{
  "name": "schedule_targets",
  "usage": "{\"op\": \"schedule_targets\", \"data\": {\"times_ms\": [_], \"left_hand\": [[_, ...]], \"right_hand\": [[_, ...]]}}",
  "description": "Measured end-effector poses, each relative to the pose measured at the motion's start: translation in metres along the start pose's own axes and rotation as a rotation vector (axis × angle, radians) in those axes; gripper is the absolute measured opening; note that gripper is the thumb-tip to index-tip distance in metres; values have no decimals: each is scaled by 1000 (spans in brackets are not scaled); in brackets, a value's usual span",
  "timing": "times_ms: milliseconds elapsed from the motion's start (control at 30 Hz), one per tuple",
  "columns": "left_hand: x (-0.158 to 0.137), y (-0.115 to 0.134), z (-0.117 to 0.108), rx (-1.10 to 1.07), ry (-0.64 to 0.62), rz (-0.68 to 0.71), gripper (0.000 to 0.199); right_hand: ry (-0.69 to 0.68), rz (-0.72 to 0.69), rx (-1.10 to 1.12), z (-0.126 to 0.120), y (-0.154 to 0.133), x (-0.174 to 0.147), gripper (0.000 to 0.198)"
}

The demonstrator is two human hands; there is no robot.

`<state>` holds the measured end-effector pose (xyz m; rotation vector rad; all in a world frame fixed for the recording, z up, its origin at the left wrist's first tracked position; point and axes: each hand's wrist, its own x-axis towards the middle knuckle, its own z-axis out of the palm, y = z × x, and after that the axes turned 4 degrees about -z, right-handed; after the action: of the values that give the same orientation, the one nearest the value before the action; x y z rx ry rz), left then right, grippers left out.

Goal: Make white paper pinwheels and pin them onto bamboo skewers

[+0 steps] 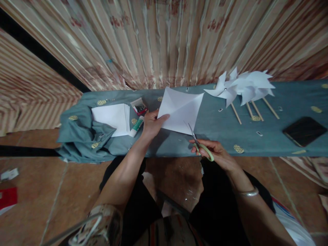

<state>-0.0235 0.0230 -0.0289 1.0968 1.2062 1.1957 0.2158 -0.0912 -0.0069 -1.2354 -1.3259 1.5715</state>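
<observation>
My left hand (pixel 153 123) grips the left edge of a square sheet of white paper (pixel 183 107), thumb on top. Creases run across the sheet toward its corners. In my right hand (pixel 212 152) is a pair of scissors (pixel 205 149) with light green handles. The blades point up and left and overlap the sheet's lower right corner; whether they are cutting I cannot tell. Beside my left hand lie a green and white glue stick (pixel 137 126) and a small open red and white box (pixel 139 107) of small dark items.
A stack of white paper (pixel 112 118) lies at the left on the blue-green cloth (pixel 222 131). Several white paper pinwheels (pixel 246 87) on wooden sticks lie right of the sheet. A dark flat object (pixel 304 131) rests at the far right. Pleated curtains (pixel 164 44) hang behind.
</observation>
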Motion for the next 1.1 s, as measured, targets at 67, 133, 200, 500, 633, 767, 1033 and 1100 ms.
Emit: {"op": "schedule_targets", "data": {"times_ms": [67, 133, 200, 500, 633, 767, 1033, 1100], "left_hand": [[0, 0, 1, 1, 2, -1, 23], [1, -1, 1, -8, 3, 3, 23], [2, -1, 1, -7, 2, 6, 23], [2, -5, -1, 12, 21, 6, 22], [1, -2, 0, -2, 19, -3, 20], [-1, 2, -1, 7, 10, -40, 20], [-5, 5, -3, 28, 3, -67, 21], [-5, 4, -3, 32, 4, -65, 22]], "right_hand": [[4, -4, -15, 0, -1, 0, 54], [8, -6, -27, 0, -1, -1, 54], [11, -4, -33, 0, -2, -1, 55], [8, -5, -50, -1, 1, -1, 51], [22, 0, -9, 0, 4, -1, 51], [39, 16, 17, 1, 8, -1, 47], [26, 43, -28, -2, 13, -1, 46], [28, 53, -30, -2, 14, 0, 45]]}}
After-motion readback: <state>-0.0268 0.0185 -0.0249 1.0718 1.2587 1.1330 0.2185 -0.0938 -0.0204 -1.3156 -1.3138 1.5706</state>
